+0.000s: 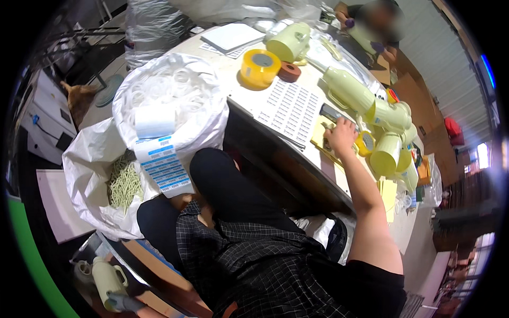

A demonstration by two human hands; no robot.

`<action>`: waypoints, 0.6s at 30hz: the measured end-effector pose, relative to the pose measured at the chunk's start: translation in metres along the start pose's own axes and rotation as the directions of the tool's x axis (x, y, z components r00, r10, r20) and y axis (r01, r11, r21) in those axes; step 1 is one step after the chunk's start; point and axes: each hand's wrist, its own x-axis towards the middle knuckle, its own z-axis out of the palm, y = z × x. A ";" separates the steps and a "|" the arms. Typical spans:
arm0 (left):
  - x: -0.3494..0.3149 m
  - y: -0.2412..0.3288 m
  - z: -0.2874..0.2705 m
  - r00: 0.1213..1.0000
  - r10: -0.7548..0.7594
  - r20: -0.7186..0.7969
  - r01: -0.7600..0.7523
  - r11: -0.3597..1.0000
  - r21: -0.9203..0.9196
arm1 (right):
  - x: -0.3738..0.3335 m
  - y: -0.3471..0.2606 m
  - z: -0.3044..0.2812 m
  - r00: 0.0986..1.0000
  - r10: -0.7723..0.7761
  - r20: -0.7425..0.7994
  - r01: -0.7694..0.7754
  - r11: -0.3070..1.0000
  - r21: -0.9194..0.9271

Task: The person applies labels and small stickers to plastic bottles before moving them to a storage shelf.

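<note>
My right hand (342,135) reaches over the table, fingers bent and slightly apart. Its fingertips are at a dark, narrow tool (331,113) and a yellow paper stack (320,134); no held thing shows. Only patches of skin near my lap, by the lower end of a blue-and-white label strip (165,165), may belong to my left hand (205,214); its fingers are hidden. A printed label sheet (289,108) lies left of my right hand. To its right are a small yellow tape roll (365,143) and pale green pitchers (386,153), several lying on their sides.
A large yellow tape roll (260,68) and a brown roll (289,72) stand farther back. White sacks hold clear rings (175,87) and pale green sticks (125,184). One co-worker (377,24) is at the far right; another's gloved hand (125,302) holds a pitcher (107,281) at lower left.
</note>
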 end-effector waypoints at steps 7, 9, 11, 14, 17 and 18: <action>-0.177 0.109 -0.086 0.841 0.450 0.299 -0.432 0.893 -0.129 | -0.148 -0.150 -0.085 0.568 -0.819 -0.077 0.000 -0.093 0.996; -0.235 0.122 -0.071 0.633 0.556 0.538 -0.545 0.814 -0.199 | -0.188 -0.181 -0.092 0.497 -0.856 -0.144 -0.528 -0.429 0.733; -0.279 0.134 -0.065 0.382 0.637 0.670 -0.656 0.697 -0.289 | -0.192 -0.210 -0.101 0.394 -0.916 -0.075 -0.902 -0.401 0.159; -0.308 0.150 -0.052 0.033 0.717 0.696 -0.763 0.468 -0.446 | -0.175 -0.199 -0.111 0.373 -0.912 -0.171 -0.879 -0.406 0.249; -0.327 0.269 -0.065 -0.158 0.587 0.794 -0.958 0.103 -0.266 | -0.175 -0.187 -0.121 0.515 -0.847 -0.130 -0.551 -0.443 0.707; -0.307 0.267 -0.068 -0.026 0.632 0.774 -0.943 0.242 -0.230 | -0.181 -0.190 -0.133 0.475 -0.861 -0.181 -0.489 -0.429 0.760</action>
